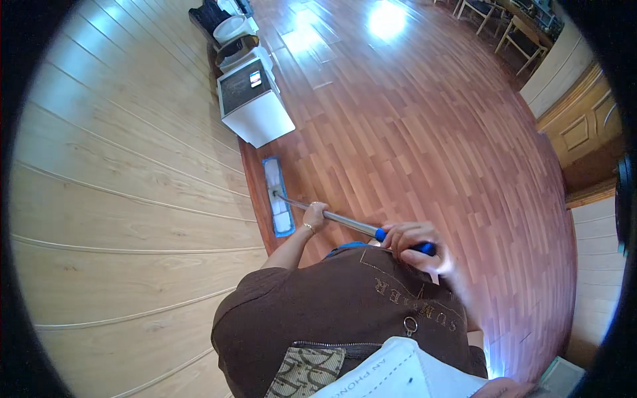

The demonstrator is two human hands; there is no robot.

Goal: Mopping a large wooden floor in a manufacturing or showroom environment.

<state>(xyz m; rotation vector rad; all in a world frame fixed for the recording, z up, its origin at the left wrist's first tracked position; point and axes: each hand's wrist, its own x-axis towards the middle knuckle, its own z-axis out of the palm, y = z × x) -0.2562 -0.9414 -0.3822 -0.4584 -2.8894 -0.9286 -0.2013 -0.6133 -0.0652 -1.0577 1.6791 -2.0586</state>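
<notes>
White flap (398, 375), mop handle (352, 223) inside left fingers (320, 207), right fingers (410, 233)

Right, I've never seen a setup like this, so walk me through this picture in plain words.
There's no machine here: these are a person's bare hands. The picture comes from a wide camera worn on their head, looking down, so straight edges bend toward the rim.

Both hands hold a mop: the left hand grips the pole lower down, the right hand the blue-trimmed top end. Its blue-and-white head lies on the wood-look floor, beside the pale wall. Just beyond stands a white cabinet, with a phone on its dark top.
</notes>
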